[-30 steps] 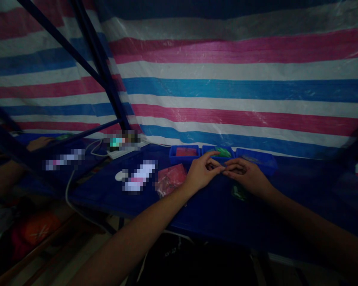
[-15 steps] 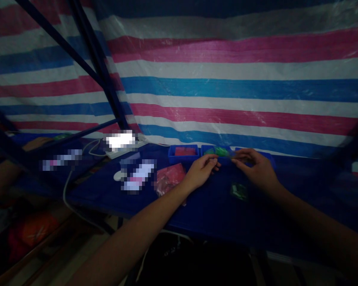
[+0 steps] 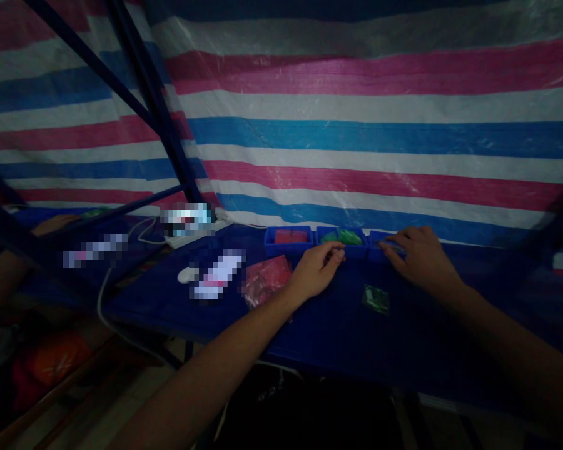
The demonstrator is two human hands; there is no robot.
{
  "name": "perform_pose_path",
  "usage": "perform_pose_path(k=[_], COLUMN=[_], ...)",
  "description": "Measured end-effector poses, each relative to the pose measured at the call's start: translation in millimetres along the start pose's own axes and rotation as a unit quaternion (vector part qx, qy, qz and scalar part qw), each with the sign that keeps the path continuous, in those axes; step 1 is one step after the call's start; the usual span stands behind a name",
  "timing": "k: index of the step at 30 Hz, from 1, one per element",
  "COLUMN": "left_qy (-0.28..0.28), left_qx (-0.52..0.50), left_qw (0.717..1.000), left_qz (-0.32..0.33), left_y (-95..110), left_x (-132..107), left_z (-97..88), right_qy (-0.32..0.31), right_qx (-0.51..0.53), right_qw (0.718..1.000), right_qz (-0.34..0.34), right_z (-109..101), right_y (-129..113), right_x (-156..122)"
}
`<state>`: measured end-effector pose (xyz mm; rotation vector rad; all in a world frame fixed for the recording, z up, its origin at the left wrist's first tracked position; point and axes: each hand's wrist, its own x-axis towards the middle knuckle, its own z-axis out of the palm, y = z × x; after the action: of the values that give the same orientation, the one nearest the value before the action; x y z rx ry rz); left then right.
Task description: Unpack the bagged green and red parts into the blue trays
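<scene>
My left hand [image 3: 316, 272] is closed, thumb against curled fingers, just in front of the middle blue bin [image 3: 342, 251], which holds green packets [image 3: 348, 237]. Whatever lies between its fingers is hidden or too small to name. At the right blue bin [image 3: 374, 251] is my right hand [image 3: 420, 255], its thumb and fingers drawn together over the bin's opening. What they grip there is too dark to make out. A small clear bag with green contents [image 3: 376, 299] lies flat on the table between my forearms. Left of my left wrist rests a clear bag of red pieces [image 3: 265, 279].
The left blue bin [image 3: 288, 250] contains a red packet. A blurred-out flat object [image 3: 218, 275], a white round item [image 3: 186, 275] and a white power strip [image 3: 181, 239] with cables are farther left. A blue metal frame [image 3: 169, 144] separates another person's arm [image 3: 2, 275].
My right hand has moved right, from the gap between the middle and right bins to over the right bin. My left hand has stayed nearly in place, its fingers more curled.
</scene>
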<state>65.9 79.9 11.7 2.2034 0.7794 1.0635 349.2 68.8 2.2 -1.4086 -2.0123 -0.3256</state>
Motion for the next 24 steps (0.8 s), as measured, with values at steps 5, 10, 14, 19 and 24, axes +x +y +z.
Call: perform_pose_path(k=[5,10,14,19,24], left_qy=[0.002,-0.047,-0.074,-0.111,-0.141], left_qx=[0.095,0.174,0.251,0.348,0.348], left_qw=[0.995,0.983,0.965,0.926,0.919], left_qz=[0.03,0.036,-0.005,-0.089,-0.117], left_y=[7,15,18,3,-6], left_x=[-1,-4,-26,-72,-91], left_z=[-8.9,-32.2,-67.0,-98.0,-84.7], right_qy=[-0.204,-0.289,-0.236,-0.191,-0.179], right_qx=[0.085,0.165,0.19,0.231,0.24], right_qw=[0.975,0.943,0.953,0.951,0.949], right_qz=[-0.019,-0.019,-0.029,-0.077,-0.101], right_z=[-8,2,12,19,27], right_y=[-29,-37,-45,-62,-70], right_x=[-4,-11,-13,-16,-17])
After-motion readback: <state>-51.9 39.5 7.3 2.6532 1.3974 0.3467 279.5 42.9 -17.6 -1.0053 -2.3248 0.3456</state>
